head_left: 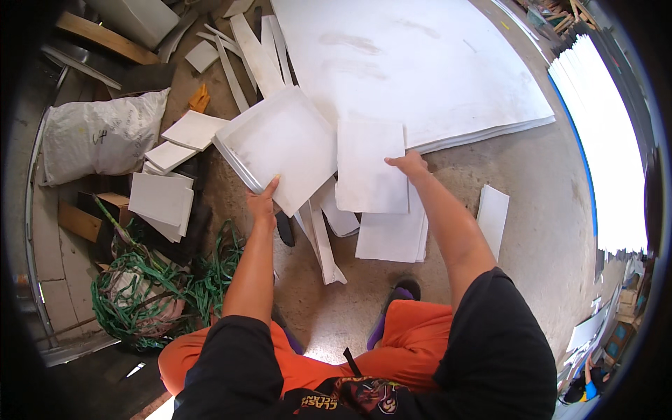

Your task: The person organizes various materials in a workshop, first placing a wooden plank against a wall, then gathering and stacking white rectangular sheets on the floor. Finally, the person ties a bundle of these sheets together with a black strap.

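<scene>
My left hand [263, 201] grips the near edge of a short stack of white square boards [283, 143], its thumb on top and the fingers hidden below. A separate white rectangular board [371, 168] is pinched at its right edge by my right hand [410, 165], thumb on the upper face. This board partly covers other white pieces [390, 236] on the floor in front of my feet. Behind both hands lies a pile of large white sheets [448, 70], whose near edge is close to my right hand.
Narrow white strips [255, 56] lie at the far left, and another strip [320, 245] below the boards. Small white panels [161, 199], a stuffed white sack [105, 136] and tangled green twine [140, 294] are on my left. A tall stack of white sheets [598, 140] stands at right.
</scene>
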The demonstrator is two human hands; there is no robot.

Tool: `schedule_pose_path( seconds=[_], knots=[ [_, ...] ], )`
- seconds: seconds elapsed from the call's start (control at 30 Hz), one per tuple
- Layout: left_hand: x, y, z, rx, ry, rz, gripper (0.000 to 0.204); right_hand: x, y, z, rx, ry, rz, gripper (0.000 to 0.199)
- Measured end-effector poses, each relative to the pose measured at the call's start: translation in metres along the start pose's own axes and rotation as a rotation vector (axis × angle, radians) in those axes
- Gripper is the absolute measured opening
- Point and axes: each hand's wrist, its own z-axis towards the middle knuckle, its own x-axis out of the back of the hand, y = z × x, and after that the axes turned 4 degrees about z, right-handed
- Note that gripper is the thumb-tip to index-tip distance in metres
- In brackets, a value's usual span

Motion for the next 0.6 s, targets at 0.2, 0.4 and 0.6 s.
schedule_pose_path(
  seconds=[0.2,0.4,0.6],
  knots=[
    [0.000,0.004,0.000,-0.142,-0.060,-0.155,0.067,0.007,-0.019,0.004,0.313,0.216,0.744,0.055],
    [-0.040,0.020,0.002,0.042,-0.077,-0.355,0.069,0.082,0.010,-0.031,0.205,0.433,0.647,0.051],
    [-0.082,-0.011,0.012,0.090,-0.099,-0.307,0.074,0.007,0.116,-0.091,0.117,0.467,0.350,0.050]
  ],
)
